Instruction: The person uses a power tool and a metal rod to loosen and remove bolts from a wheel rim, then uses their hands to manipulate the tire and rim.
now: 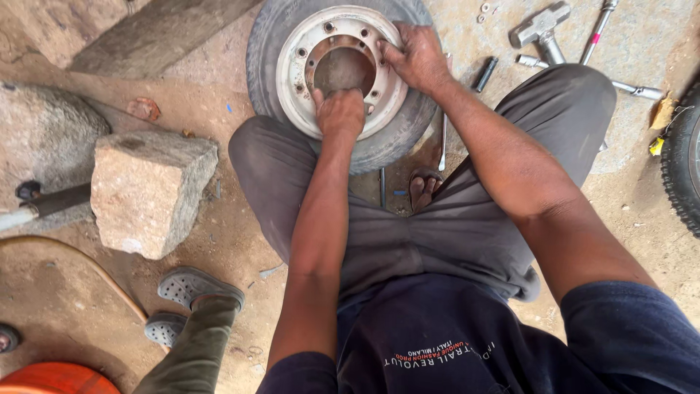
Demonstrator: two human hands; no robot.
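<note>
Both hands are working on a small wheel (343,80) lying flat on the dirt between the person's knees. The left hand (340,111) is curling its fingers over the near edge of the rim's centre hole, closed tightly on the metal lip. The right hand (417,57) is pressing down on the far right of the rim (292,69), fingers half bent and spread, tips lying just beside a bolt hole; it is gripping nothing, only bearing on the steel.

Pinching looks like the main risk: the left fingers are hooked inside the hole, and if the wheel is tipping or sliding on the loose ground, the edge could be biting into them. The right fingertips could also be slipping off the dusty, chalky metal toward the tyre (262,51).

As for the wheel, the rim is showing pale, worn paint with rust at the centre and a ring of empty bolt holes around the fingers. The tyre around it is looking grey and dusty. A hammer (541,29) and a wheel wrench (596,33) are lying well beyond the right fingers.
</note>
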